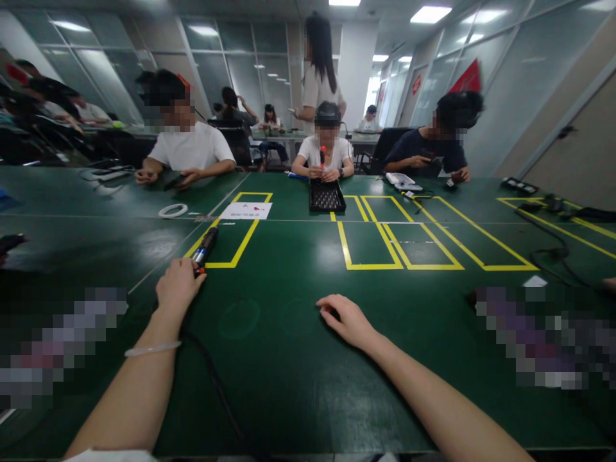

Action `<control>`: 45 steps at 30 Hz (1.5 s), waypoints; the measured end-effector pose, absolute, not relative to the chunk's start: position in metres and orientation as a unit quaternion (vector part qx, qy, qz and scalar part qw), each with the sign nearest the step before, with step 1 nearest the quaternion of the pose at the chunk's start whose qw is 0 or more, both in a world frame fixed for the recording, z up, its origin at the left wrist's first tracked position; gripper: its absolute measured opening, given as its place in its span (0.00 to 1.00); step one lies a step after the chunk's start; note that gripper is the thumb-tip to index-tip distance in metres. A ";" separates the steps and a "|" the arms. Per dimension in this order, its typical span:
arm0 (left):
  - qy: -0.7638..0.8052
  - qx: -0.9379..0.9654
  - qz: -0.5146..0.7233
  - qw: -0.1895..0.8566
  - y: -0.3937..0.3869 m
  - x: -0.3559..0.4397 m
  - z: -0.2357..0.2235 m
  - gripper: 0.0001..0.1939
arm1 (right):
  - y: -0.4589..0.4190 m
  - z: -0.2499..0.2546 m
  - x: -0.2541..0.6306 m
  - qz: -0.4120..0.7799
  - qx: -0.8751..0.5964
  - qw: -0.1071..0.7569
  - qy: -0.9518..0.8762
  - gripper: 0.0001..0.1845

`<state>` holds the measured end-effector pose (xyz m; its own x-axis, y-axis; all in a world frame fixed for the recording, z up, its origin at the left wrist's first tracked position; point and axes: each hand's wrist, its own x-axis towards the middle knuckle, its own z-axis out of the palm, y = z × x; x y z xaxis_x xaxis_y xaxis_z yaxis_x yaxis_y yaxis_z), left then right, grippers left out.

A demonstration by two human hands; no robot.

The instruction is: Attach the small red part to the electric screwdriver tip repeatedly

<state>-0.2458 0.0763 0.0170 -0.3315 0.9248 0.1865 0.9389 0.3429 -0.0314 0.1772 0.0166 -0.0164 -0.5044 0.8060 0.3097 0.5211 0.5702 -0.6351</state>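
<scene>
My left hand (179, 282) is closed round the near end of a black electric screwdriver (206, 246) that lies on the green table (289, 359), its tip pointing away from me; a black cord runs back from it under my forearm. A pale bangle sits on my left wrist. My right hand (347, 319) rests on the table to the right, fingers curled loosely with nothing seen in them.
Yellow tape rectangles (394, 240) mark the table. A white paper (245, 210), a coiled white cable (172, 210) and a black tray (326, 196) lie farther off. Three people sit across the table; cables lie at the right (553, 250).
</scene>
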 end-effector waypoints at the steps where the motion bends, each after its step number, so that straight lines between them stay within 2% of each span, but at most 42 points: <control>1: -0.817 -0.571 -0.040 0.078 0.076 -0.245 0.017 0.21 | 0.017 -0.016 0.177 0.238 -0.396 0.299 -0.835 0.10; 6: -0.823 -0.553 -0.084 0.096 0.076 -0.231 0.022 0.21 | 0.017 -0.016 0.176 0.237 -0.393 0.300 -0.836 0.10; 8: -0.796 -0.587 -0.137 0.062 0.076 -0.208 0.025 0.20 | 0.017 -0.015 0.176 0.237 -0.392 0.302 -0.836 0.10; 12: -0.611 -0.743 -0.214 -0.169 0.061 -0.129 0.027 0.18 | 0.017 -0.016 0.176 0.244 -0.391 0.304 -0.834 0.12; 15: -0.455 -0.814 -0.202 -0.298 0.039 -0.069 0.025 0.17 | 0.015 -0.016 0.175 0.268 -0.377 0.304 -0.833 0.18; 17: -0.411 -0.809 -0.180 -0.379 0.025 -0.045 0.023 0.20 | 0.014 -0.017 0.174 0.276 -0.362 0.300 -0.838 0.22; 20: -0.398 -0.786 -0.168 -0.443 0.014 -0.033 0.020 0.22 | 0.013 -0.017 0.172 0.265 -0.347 0.284 -0.854 0.13; 22: -0.401 -0.776 -0.174 -0.455 0.014 -0.034 0.018 0.23 | 0.013 -0.017 0.170 0.260 -0.344 0.279 -0.858 0.06; 25: -0.397 -0.765 -0.185 -0.473 0.016 -0.038 0.016 0.23 | 0.013 -0.017 0.170 0.269 -0.344 0.283 -0.854 0.06; 28: -0.396 -0.757 -0.198 -0.481 0.015 -0.036 0.016 0.18 | 0.014 -0.018 0.171 0.295 -0.354 0.296 -0.837 0.05; 35: -0.421 -0.814 -0.190 -0.352 0.007 -0.031 0.022 0.10 | 0.017 -0.020 0.174 0.364 -0.358 0.327 -0.795 0.05; 40: -0.416 -0.828 -0.182 -0.328 0.005 -0.030 0.021 0.11 | 0.018 -0.016 0.174 0.408 -0.356 0.326 -0.775 0.07; 45: -0.423 -0.854 -0.180 -0.246 0.006 -0.030 0.017 0.10 | 0.019 -0.018 0.174 0.453 -0.370 0.327 -0.742 0.10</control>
<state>-0.0304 0.0063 0.0167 0.5780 0.8100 0.0988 0.6334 -0.5218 0.5715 0.1743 0.0187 -0.0177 -0.5122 0.8455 0.1509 0.2530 0.3164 -0.9143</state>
